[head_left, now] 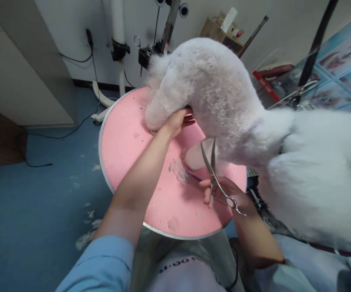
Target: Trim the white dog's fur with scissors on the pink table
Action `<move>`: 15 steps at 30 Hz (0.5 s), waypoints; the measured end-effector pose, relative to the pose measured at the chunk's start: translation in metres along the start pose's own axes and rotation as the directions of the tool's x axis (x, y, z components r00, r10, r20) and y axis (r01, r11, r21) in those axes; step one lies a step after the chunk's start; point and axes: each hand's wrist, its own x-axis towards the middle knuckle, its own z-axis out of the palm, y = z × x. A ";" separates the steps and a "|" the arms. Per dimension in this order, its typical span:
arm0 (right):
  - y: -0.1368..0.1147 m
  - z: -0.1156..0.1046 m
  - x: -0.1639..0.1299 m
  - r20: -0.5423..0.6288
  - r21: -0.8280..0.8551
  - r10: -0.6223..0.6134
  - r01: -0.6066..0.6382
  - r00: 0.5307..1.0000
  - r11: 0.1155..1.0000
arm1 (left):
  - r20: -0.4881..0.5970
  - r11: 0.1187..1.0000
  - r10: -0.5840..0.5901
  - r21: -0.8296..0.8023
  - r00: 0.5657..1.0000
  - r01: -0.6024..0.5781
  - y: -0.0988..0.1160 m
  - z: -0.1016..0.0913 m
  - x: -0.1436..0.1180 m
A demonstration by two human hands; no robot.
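Note:
A white fluffy dog [218, 85] stands on a round pink grooming table [123, 134]. My left hand [180, 120] reaches under its body beside a hind leg [160, 105], fingers stretched out and partly hidden by the coat. In my right hand [221, 188] is a pair of scissors [210, 164], blades slightly apart and pointing up past a front leg [200, 153]. A thin purple tool [193, 175] also sticks out from the right hand; its kind is unclear. Loose fur clippings [178, 169] lie near the paw.
Behind the table, a black holder [145, 59] carries more scissors. A white pole [119, 32] and a cable [72, 132] are on the left. Fur tufts [87, 239] litter the blue floor. A second fluffy white mass [324, 162] fills the right side. A cardboard box [213, 30] stands behind.

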 end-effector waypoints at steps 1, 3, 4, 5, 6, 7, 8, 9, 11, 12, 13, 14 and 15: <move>0.000 0.001 0.001 -0.009 -0.012 0.013 -0.013 1.000 1.000 | 0.007 1.000 0.001 -0.015 1.000 -0.001 -0.001 -0.001 0.001; 0.002 0.003 0.002 -0.004 -0.039 0.056 -0.056 0.998 0.998 | 0.019 1.000 0.006 -0.027 1.000 -0.005 -0.002 -0.003 0.004; 0.003 0.004 0.003 -0.007 -0.043 0.054 -0.054 0.999 0.998 | 0.022 1.000 0.010 -0.019 1.000 -0.009 -0.003 -0.005 0.006; 0.004 0.004 0.003 -0.004 -0.040 0.033 -0.033 0.999 0.999 | 0.022 1.000 0.016 -0.009 1.000 -0.016 -0.004 -0.006 0.007; 0.006 0.004 0.003 -0.003 -0.031 0.001 -0.001 1.000 1.000 | 0.020 1.000 0.022 0.004 1.000 -0.022 -0.005 -0.007 0.009; 0.008 0.003 0.003 -0.008 -0.023 -0.034 0.034 0.999 0.999 | 0.018 0.999 0.028 0.017 0.999 -0.029 -0.006 -0.008 0.010; 0.009 0.003 0.003 -0.011 -0.021 -0.050 0.050 0.999 0.999 | 0.015 0.999 0.033 0.027 0.999 -0.034 -0.006 -0.008 0.010; 0.011 0.002 0.003 -0.009 -0.026 -0.045 0.045 0.999 0.999 | 0.013 0.999 0.037 0.034 0.999 -0.038 -0.007 -0.009 0.011; 0.013 0.001 0.002 0.012 -0.038 0.000 0.000 1.000 0.999 | 0.014 0.999 0.039 0.034 0.999 -0.040 -0.008 -0.009 0.011; 0.014 0.001 0.002 0.022 -0.040 0.021 -0.020 1.000 0.999 | 0.017 0.999 0.040 0.033 0.999 -0.040 -0.008 -0.009 0.011; 0.015 0.001 0.002 0.028 -0.037 0.027 -0.026 0.999 0.999 | 0.018 0.999 0.038 0.033 0.999 -0.038 -0.008 -0.008 0.011; 0.016 0.001 0.002 0.032 -0.029 0.017 -0.016 0.999 0.999 | 0.016 0.999 0.035 0.036 0.999 -0.035 -0.008 -0.008 0.011; 0.016 0.000 0.002 0.025 -0.017 -0.006 0.006 1.000 1.000 | 0.012 0.999 0.032 0.041 0.999 -0.033 -0.007 -0.008 0.010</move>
